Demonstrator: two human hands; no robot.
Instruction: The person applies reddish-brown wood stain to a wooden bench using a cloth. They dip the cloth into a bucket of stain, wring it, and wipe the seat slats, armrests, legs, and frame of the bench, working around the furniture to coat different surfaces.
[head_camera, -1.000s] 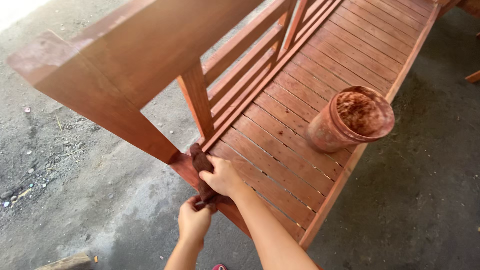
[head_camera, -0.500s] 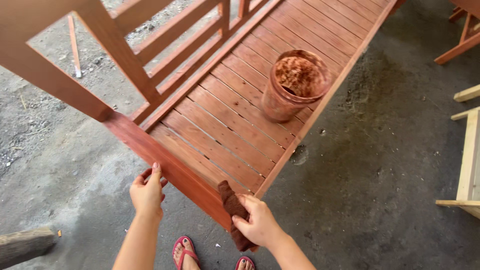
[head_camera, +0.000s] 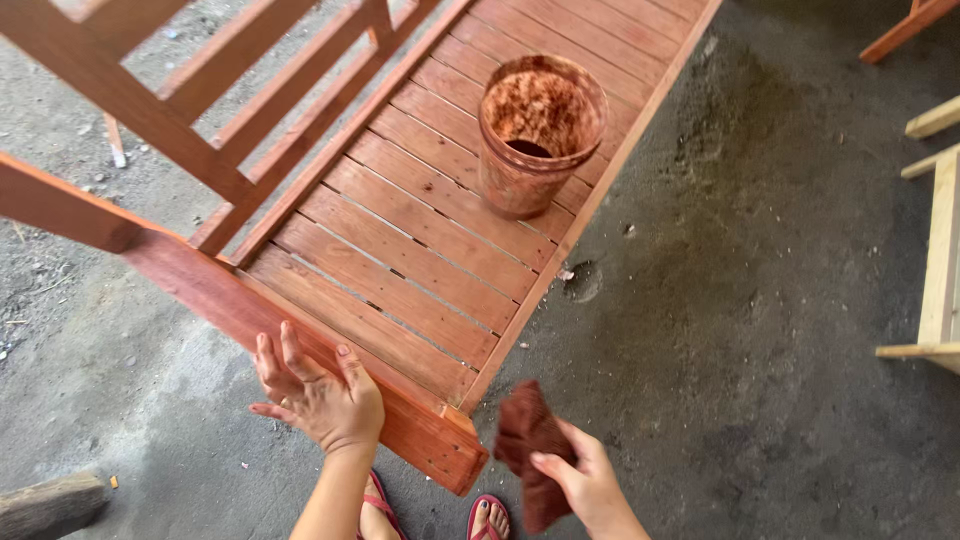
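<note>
Looking down at a red-stained slatted wooden bench, no task words needed, just the layout left to right.

Far left: grey concrete floor, a weathered log end at the bottom-left corner of the view. Bench backrest rails run up the left side.

Left hand: palm flat, fingers spread, pressed against the bench's near end rail just left of its near-right corner. Holding nothing, just bracing on the wood.

Centre: seat slats, with a stain-caked round bucket standing upright near the bench's right edge, well away from both hands. Inside is crusted reddish-brown with a dark pool at the bottom.

Right hand: closed around a brown stain-soaked rag, held in the air just off the near-right corner of the bench, not touching the wood. Rag hangs bunched and crumpled above and below the grip.

Handling judgement: rag is soft, limp, light, likely damp and messy with stain, so it folds to any surface; a bunched grip in the middle, as now, gives a usable pad. Bench is stiff and heavy-looking; it should not shift under a bracing palm.

Below: red sandals on the floor. Far right: unfinished pale timber frame, well apart.
</note>
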